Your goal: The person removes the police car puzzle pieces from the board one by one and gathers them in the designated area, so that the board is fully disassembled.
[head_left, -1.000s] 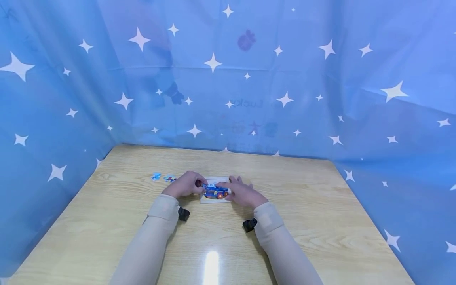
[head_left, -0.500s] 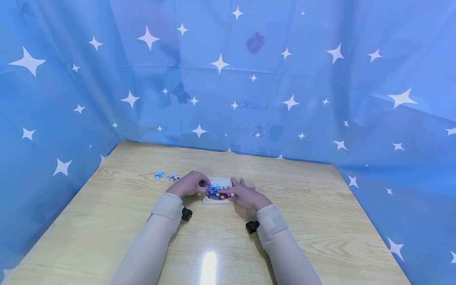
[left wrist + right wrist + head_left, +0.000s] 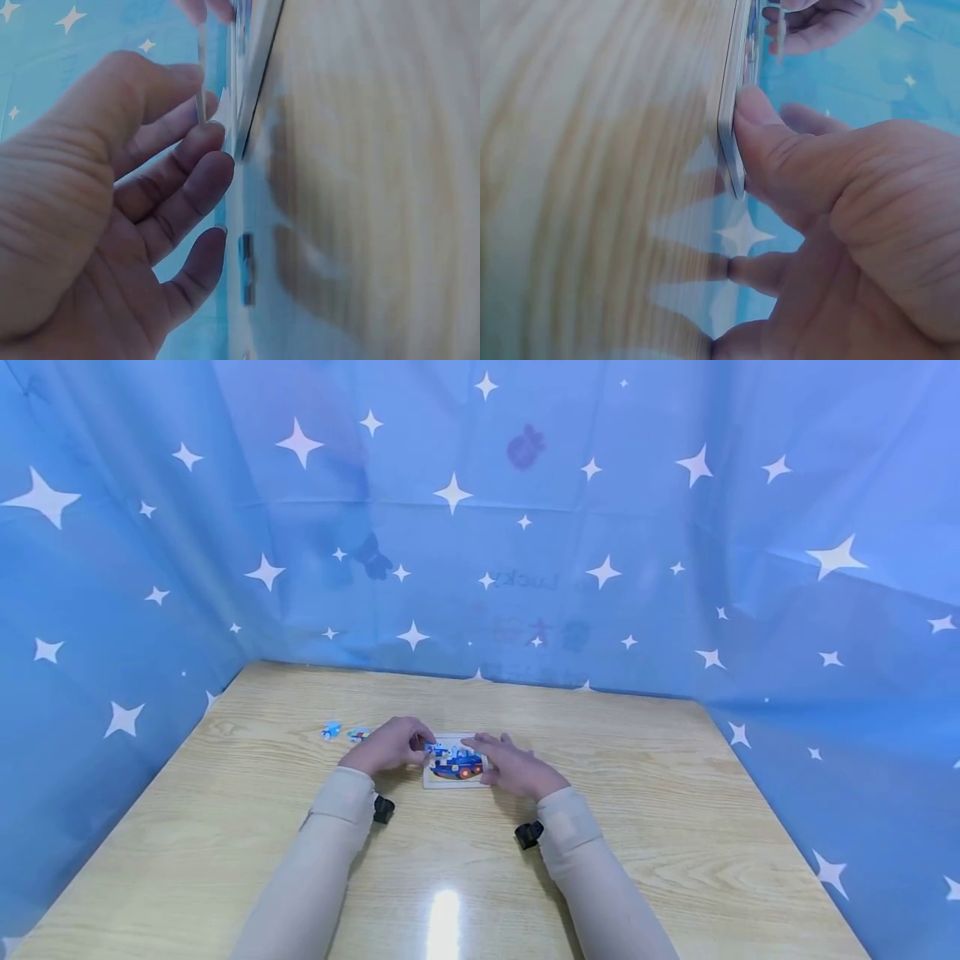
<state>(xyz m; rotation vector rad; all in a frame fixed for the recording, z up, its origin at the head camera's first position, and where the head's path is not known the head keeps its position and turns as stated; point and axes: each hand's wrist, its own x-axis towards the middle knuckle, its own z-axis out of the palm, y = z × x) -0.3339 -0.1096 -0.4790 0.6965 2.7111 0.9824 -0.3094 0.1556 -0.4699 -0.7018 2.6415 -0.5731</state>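
Observation:
A small jigsaw board (image 3: pixel 454 784) with a blue vehicle picture lies on the wooden table between both hands. My left hand (image 3: pixel 392 747) is at its left edge, pinching a thin puzzle piece (image 3: pixel 201 105) between thumb and fingers; the left wrist view shows this piece edge-on, raised off the table. The other left fingers are loosely bent. On the board's right side rests my right hand (image 3: pixel 519 768), its thumb (image 3: pixel 757 112) against the board's edge and some fingertips down on the table. The right index finger reaches over the picture's upper right. Part of the board is hidden beneath it.
Two loose puzzle pieces lie left of the board: a light blue one (image 3: pixel 331 730) and a multicoloured one (image 3: pixel 357 734), close to the left hand. A blue star-patterned curtain (image 3: pixel 480 527) borders the table's back and sides.
The pinched piece has shifted left, from over the picture to the board's upper left. My right index finger has moved off the picture's middle toward the far edge. The head view sways slightly.

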